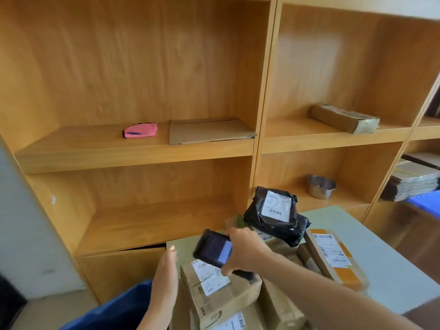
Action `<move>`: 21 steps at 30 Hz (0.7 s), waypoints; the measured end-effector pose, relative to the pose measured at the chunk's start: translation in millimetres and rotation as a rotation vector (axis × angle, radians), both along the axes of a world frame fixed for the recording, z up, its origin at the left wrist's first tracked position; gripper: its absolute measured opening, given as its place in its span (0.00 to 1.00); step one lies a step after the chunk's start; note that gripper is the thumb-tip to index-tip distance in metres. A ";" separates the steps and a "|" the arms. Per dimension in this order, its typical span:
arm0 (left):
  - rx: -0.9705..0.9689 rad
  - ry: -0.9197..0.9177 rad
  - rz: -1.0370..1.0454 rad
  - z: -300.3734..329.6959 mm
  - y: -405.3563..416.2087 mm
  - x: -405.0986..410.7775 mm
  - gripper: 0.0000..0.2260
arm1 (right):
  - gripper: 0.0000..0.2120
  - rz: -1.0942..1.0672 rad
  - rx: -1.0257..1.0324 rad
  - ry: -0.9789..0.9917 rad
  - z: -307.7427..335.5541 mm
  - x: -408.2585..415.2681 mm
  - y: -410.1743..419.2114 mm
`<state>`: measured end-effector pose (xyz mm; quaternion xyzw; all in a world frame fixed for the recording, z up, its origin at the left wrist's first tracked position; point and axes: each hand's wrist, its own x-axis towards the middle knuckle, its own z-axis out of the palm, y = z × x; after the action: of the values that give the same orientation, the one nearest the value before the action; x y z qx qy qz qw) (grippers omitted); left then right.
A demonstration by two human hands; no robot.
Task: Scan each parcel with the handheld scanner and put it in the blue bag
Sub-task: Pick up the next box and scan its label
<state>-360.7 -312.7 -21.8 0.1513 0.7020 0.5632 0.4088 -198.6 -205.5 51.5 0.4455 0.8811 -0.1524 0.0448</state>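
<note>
Right hand (pixel 240 248) grips the scanner (pixel 213 250) just above the cardboard parcel (pixel 219 291) at the desk (pixel 381 258) near-left corner; I keep left hand (pixel 166 270) open beside it, blue bag (pixel 114 313) further left.

Scanner (pixel 212 250) above the parcel (pixel 214 289) on the table (pixel 381 253), bag (pixel 114 308) left, shelving (pixel 142 148) behind.

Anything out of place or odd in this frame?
A metal bowl sits alone on the lower right shelf and a pink cloth on the upper left shelf; neither is a parcel. The black parcel lies tilted atop the pile. Nothing looks spilled or damaged.
</note>
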 end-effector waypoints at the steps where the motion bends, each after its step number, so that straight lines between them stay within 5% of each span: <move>1: -0.024 0.019 -0.008 -4.2 2.7 5.1 0.23 | 0.32 0.058 0.034 -0.113 1.8 9.7 8.0; 7: -0.212 0.065 0.030 -33.2 13.1 22.8 0.16 | 0.33 0.344 0.164 -0.482 9.2 46.9 52.1; 15: -0.339 0.203 -0.011 -63.5 15.0 48.2 0.14 | 0.25 0.543 0.202 -0.468 12.4 43.5 83.1; 21: -0.372 0.169 0.062 -73.9 11.7 59.2 0.24 | 0.32 0.650 0.175 -0.400 5.0 18.2 72.6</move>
<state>-301.5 -300.9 -95.7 0.0983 0.8302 0.4213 0.3517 -180.5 -133.0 56.5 0.1665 0.9598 0.0350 0.2234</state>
